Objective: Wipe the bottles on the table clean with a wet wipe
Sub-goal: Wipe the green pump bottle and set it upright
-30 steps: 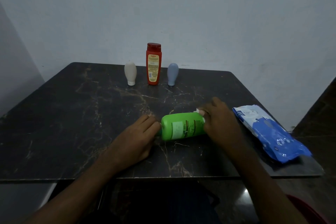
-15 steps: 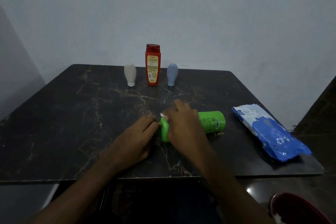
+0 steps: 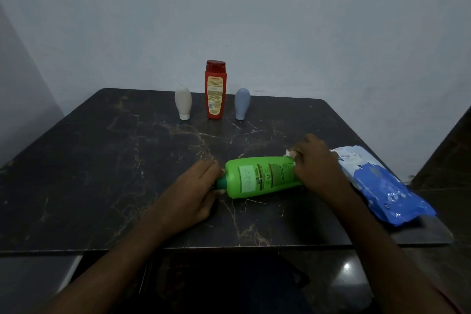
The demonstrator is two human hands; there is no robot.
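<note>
Right hand (image 3: 316, 168) back; bottle (image 3: 260, 177) crosswise, cap (image 3: 221, 182) seemingly left

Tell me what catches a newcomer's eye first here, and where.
The green bottle lies on its side near the front of the table, left hand holding its cap end, right hand pressing a white wipe to its base. At the far edge a red bottle stands between a white bottle and a grey-blue bottle. A blue wipes pack lies at right.

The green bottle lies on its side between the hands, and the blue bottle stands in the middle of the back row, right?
No: the head view shows the red bottle in the middle, the blue bottle to its right. The green bottle does lie between the left hand and right hand.
</note>
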